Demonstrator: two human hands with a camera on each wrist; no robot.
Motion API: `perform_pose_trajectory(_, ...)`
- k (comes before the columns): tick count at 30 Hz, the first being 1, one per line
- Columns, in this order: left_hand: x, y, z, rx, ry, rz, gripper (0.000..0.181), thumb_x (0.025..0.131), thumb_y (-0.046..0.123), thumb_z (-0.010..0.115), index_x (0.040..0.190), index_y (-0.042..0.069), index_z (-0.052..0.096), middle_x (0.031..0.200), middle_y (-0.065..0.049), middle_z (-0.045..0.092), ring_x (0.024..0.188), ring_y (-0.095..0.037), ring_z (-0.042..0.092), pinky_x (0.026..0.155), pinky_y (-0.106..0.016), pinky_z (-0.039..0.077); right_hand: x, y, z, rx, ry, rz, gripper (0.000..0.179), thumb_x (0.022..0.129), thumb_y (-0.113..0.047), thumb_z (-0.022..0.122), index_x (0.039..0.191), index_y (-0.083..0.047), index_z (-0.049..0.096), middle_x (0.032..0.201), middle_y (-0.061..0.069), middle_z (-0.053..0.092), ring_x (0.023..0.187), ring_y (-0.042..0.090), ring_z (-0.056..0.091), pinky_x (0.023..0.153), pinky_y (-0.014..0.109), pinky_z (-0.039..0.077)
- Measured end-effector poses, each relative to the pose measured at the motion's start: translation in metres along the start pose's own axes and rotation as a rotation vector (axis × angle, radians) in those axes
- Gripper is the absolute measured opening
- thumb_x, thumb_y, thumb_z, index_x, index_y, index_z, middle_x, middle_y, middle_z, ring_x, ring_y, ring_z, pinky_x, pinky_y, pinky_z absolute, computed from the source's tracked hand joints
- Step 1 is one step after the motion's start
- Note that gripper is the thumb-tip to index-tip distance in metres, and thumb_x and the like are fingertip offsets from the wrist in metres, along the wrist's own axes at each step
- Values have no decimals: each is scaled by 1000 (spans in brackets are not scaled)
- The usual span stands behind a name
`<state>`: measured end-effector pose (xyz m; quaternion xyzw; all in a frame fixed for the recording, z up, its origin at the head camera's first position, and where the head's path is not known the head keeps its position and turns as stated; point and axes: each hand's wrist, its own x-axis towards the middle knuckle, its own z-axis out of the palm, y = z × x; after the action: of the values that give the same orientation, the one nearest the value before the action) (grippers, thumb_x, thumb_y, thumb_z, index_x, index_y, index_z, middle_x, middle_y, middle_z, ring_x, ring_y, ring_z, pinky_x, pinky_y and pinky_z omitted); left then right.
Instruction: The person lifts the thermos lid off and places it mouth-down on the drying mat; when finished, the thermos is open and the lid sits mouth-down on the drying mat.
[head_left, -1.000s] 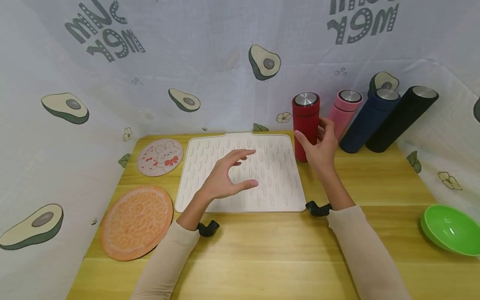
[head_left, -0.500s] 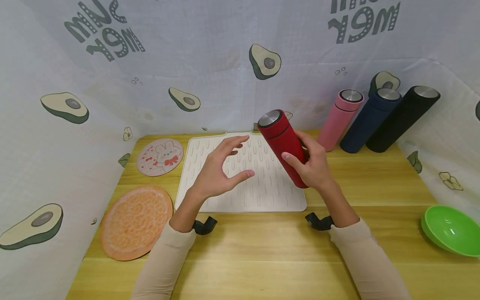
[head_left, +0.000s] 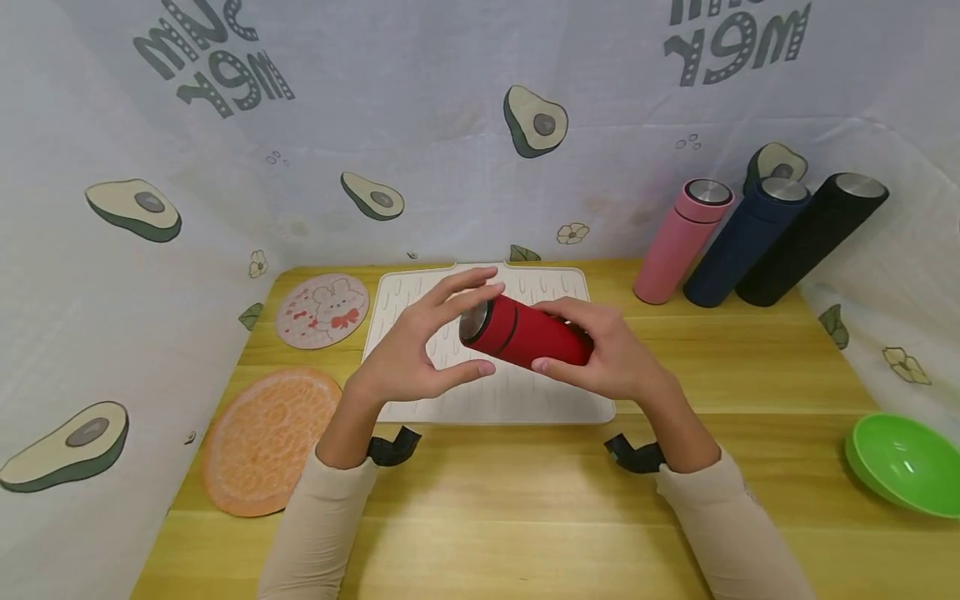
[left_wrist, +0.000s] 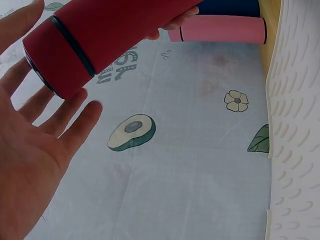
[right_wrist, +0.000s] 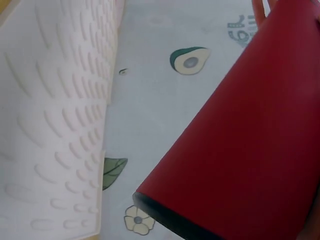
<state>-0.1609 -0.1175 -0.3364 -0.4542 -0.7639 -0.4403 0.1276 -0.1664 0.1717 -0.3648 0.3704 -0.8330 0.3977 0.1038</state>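
A red thermos is held over the white ribbed mat, tilted nearly level with its silver-topped lid toward the left. My right hand grips its lower body, thumb in front and fingers behind. Around the lid end, my left hand is spread with thumb and fingers apart. In the left wrist view, the outstretched fingers of that hand lie right by the lid's edge. The right wrist view is filled on one side by the thermos body and its dark base rim; most of the right hand is hidden there.
Pink, navy and black thermoses stand at the back right by the fabric backdrop. A green bowl sits at the right edge. On the left lie a rabbit-print round mat and an orange-slice mat.
My right hand has lifted the red thermos from beside the mat, brought it left over the mat and tipped it toward my left hand. The left hand has shifted slightly left, staying spread.
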Motion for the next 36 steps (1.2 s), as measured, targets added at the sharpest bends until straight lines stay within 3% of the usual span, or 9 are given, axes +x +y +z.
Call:
perform_pose_trajectory(3,0,3,-1,-20,-52,31,65,86,18,84,145,13,58,153,-4,51,141,-20,49,107,-35,51,-1,-4,-3,7,-52,-7,61,79,-23,87,135,-18,63,120,-3,71,97,10,64,72,29,61)
perform_pose_trajectory(8,0,5,-1,-35,-48,68,52,84,15,86,133,12,66,143,-7,59,131,-19,56,100,-31,56,-2,-9,-8,55,-138,26,62,84,-25,84,141,-24,59,121,-6,70,97,10,65,73,29,61)
perform_pose_trajectory(16,-1,5,1,-35,-49,64,54,83,13,87,133,10,65,141,-9,59,130,-20,57,100,-31,56,-1,-12,-10,107,-248,141,61,88,-33,82,143,-26,57,119,-6,69,99,14,65,77,31,61)
perform_pose_trajectory(27,-1,-4,7,-23,-3,64,58,80,15,89,132,9,66,135,-8,65,116,-17,64,84,-27,61,-3,-8,-7,99,-168,51,67,82,-26,88,142,-18,60,122,-2,70,97,12,67,75,29,62)
perform_pose_trajectory(31,-2,-7,11,-53,45,19,58,78,15,90,131,10,66,130,-6,68,114,-17,66,82,-27,63,-2,-6,-4,31,-127,28,69,80,-29,90,141,-17,61,126,-2,70,100,13,67,76,30,62)
perform_pose_trajectory(36,-2,-8,16,-30,130,-88,54,77,22,90,126,14,68,120,-1,70,101,-13,68,73,-24,63,-1,-6,-2,-99,-54,-2,73,76,-33,92,140,-18,62,126,1,71,101,16,69,74,33,61)
